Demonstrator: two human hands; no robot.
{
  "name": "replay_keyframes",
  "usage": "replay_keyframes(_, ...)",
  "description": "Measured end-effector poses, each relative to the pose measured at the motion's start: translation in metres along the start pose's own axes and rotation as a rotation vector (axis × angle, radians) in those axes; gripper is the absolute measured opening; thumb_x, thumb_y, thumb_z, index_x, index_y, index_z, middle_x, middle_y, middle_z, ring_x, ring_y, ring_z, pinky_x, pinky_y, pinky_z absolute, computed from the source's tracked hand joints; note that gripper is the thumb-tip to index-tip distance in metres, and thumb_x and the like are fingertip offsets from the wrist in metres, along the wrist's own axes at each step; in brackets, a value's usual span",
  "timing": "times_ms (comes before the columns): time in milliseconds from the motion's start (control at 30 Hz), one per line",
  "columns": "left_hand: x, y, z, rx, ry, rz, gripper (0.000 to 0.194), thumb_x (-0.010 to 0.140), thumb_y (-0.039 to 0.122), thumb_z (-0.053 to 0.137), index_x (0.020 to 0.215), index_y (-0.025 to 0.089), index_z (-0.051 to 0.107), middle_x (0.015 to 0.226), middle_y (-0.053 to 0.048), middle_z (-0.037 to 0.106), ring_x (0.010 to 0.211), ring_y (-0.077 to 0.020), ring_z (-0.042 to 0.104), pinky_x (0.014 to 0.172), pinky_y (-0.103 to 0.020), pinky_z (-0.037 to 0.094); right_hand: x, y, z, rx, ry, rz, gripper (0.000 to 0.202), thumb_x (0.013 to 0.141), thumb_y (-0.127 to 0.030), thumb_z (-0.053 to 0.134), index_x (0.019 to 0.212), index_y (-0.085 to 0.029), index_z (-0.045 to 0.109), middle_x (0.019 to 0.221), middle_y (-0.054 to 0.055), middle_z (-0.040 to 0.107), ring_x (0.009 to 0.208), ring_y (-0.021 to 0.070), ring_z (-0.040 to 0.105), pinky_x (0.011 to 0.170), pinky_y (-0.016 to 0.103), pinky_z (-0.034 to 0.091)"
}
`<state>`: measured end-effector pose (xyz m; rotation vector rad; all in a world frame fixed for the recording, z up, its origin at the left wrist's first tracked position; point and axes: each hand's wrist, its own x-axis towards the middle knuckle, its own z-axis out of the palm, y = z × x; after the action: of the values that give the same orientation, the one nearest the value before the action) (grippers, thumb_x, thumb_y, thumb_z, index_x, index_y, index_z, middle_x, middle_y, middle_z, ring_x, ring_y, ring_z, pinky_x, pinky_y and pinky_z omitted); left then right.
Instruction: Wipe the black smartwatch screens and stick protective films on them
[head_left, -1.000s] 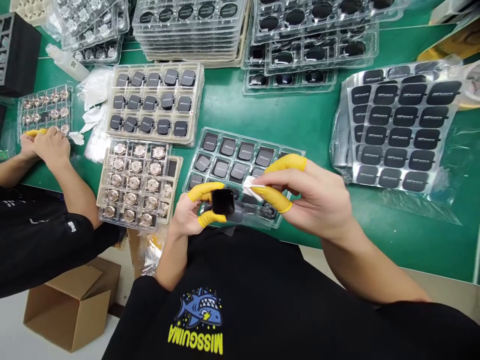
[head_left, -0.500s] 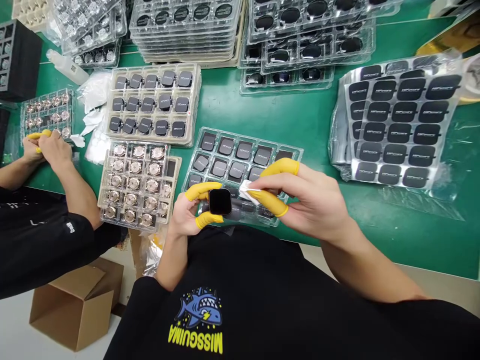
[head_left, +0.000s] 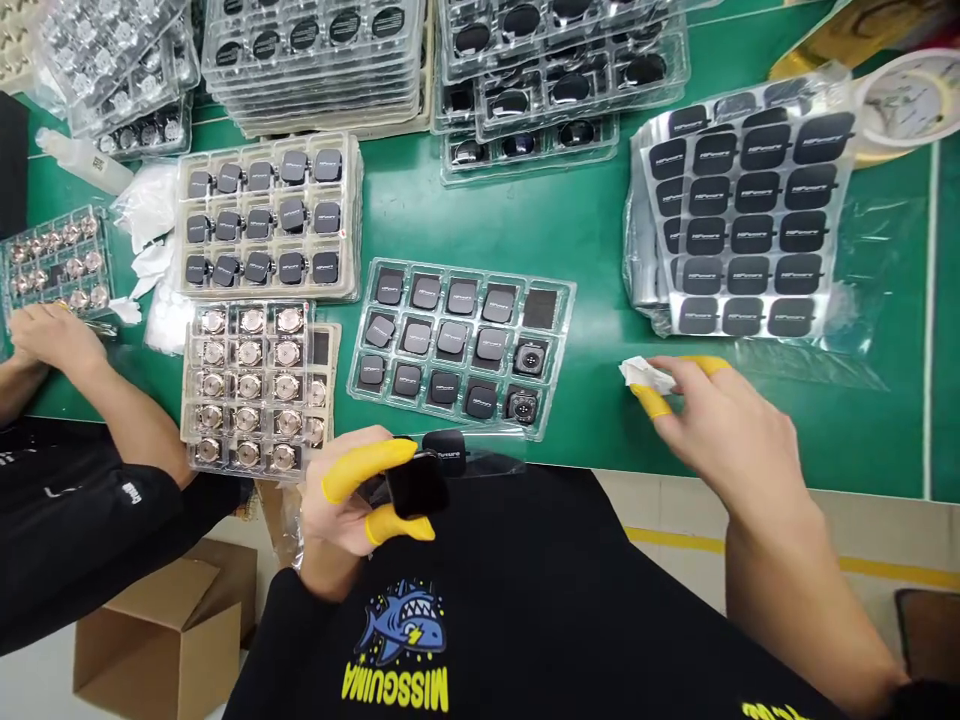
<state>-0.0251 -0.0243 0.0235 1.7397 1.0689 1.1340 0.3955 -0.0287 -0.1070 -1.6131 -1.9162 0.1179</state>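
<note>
Between yellow-covered thumb and finger, my left hand point(head_left: 352, 490) grips a square black smartwatch case point(head_left: 421, 486) by its edges, close in front of my shirt. My right hand point(head_left: 731, 430), also with yellow finger cots, pinches a crumpled white wipe point(head_left: 645, 374) above the green table. Just beyond the watch lies a clear strip with a black film sticker point(head_left: 444, 450) at the table edge. A clear plastic tray point(head_left: 564, 345) sits between my hands, its pockets holding black square pieces; two show watch backs with round sensors.
Left of the tray stand a stack of trays with black squares point(head_left: 259, 222) and trays of round metallic watch parts point(head_left: 250, 385). Film sheets point(head_left: 750, 230) and a tape roll point(head_left: 907, 105) lie right. A co-worker's hands point(head_left: 56, 335) work at far left; a cardboard box point(head_left: 142, 640) is below.
My right hand has moved right, away from the watch, with the wipe. My left hand has come lower and closer to my body, tilting the watch. The view has shifted right.
</note>
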Motion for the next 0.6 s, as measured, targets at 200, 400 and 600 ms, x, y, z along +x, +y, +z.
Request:
replay_keyframes(200,0.023,0.004,0.017,-0.011,-0.122,0.160,0.059,0.099,0.057,0.084,0.149,0.030,0.073,0.081,-0.002,0.075,0.062,-0.0176,0.067,0.057,-0.032,0.055,0.051,-0.120,-0.028,0.426,-0.137,0.060,0.031,0.108,-0.029,0.075,0.139,-0.031,0.071,0.119,0.011,0.080,0.095,0.0291,0.076,0.081,0.044,0.062)
replay_keyframes(400,0.021,0.000,0.013,-0.002,-0.140,0.113,0.064,0.094,0.062,0.087,0.147,0.029,0.074,0.082,-0.001,0.073,0.062,-0.0156,0.065,0.057,-0.030,0.055,0.090,-0.174,-0.020,0.742,-0.392,-0.171,0.022,0.112,-0.030,0.071,0.133,-0.023,0.070,0.117,0.011,0.081,0.105,0.0264,0.076,0.087,0.041,0.065)
replay_keyframes(600,0.003,-0.008,0.005,0.016,-0.101,0.002,0.065,0.089,0.067,0.090,0.142,0.031,0.078,0.085,-0.001,0.073,0.064,-0.0182,0.069,0.061,-0.034,0.062,0.086,-0.174,-0.005,0.730,-0.376,-0.178,0.009,0.112,-0.022,0.067,0.118,-0.023,0.073,0.103,0.008,0.079,0.094,0.0246,0.073,0.079,0.038,0.060)
